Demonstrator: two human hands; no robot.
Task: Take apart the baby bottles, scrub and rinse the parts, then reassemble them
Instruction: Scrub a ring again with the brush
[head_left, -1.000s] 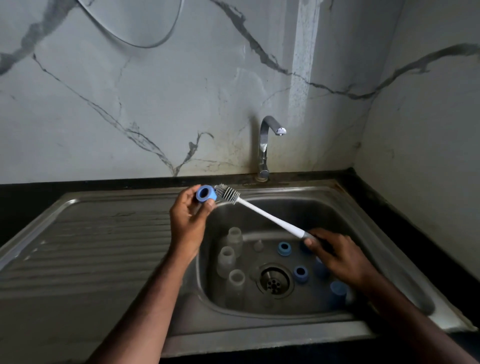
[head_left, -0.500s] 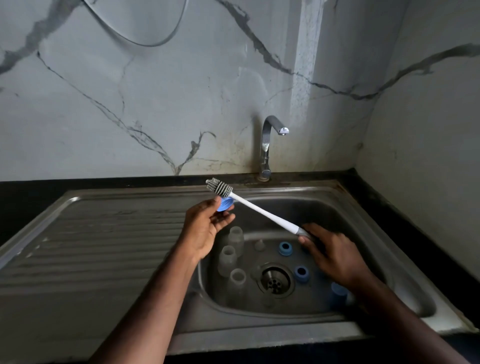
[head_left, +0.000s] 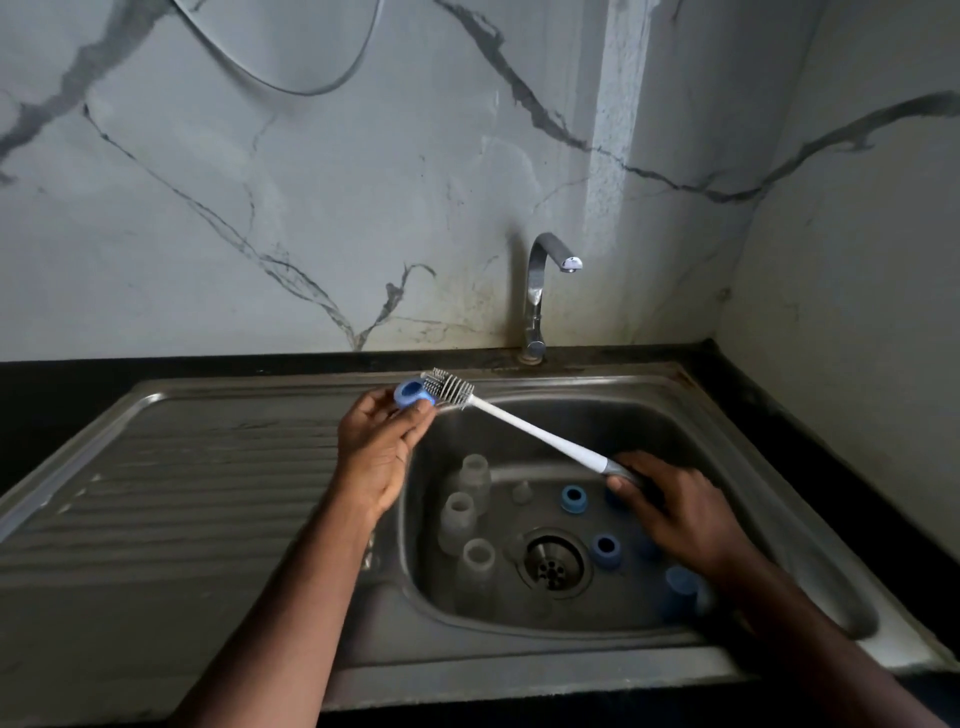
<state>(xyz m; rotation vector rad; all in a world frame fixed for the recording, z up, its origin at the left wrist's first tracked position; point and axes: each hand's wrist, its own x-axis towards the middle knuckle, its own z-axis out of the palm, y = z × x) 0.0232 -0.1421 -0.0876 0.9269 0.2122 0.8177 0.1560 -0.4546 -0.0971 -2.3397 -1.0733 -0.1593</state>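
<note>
Running along the back and right of the stainless sink (head_left: 270, 519) is a black counter edge (head_left: 810, 431), w/ pale marble-look wall panels (head_left: 311, 208) above, dark veins crossing them. A curved chrome tap (head_left: 540, 291) rises from the sink's back rim, spout dry as far as I can tell. Ribbed drainboard (head_left: 156, 499) lies out beyond the left hand's knuckles, dull grey, streaked.

Left hand (head_left: 376, 447) is up over the basin's back-left corner, fingertips pinching a blue ring (head_left: 410, 393), round, smooth plastic, open bore facing the camera. Right hand (head_left: 675, 504) is wrapped round the grey grip of a bottle brush (head_left: 530, 427); its thin white shaft slants up-left from that grip, and the stubby grey bristle head sits touching the ring's right side.

Below the left palm, in the basin: three translucent bottles (head_left: 460, 519), frosted, cylindrical w/ narrower necks, standing upright in a loose cluster. A small clear teat (head_left: 521, 491) stands just right of them. Round steel drain (head_left: 551, 566) is mid-basin, perforated. Under and just left of the right-hand grip: two more blue rings (head_left: 573, 500), one nearer the drain, darker. Another blue piece (head_left: 680, 592) shows below the right wrist, partly hidden; can't tell its exact shape.
</note>
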